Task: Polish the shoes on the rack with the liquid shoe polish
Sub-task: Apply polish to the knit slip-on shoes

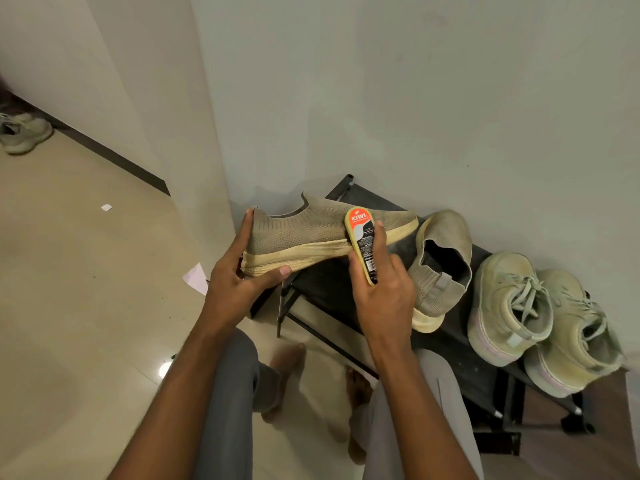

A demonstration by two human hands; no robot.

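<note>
Above the rack, the left hand clasps the heel of the knit shoe while the right hand, grip closed on the polish applicator, should sweep evenly along the sidewall.

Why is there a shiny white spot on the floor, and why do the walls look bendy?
In the head view, the spot is glare from a lamp mirrored in the glossy beige floor tiles; the grey-white wall leans and curves because the wide-angle lens distorts edges; light is dim and warm, shadows soft.
</note>
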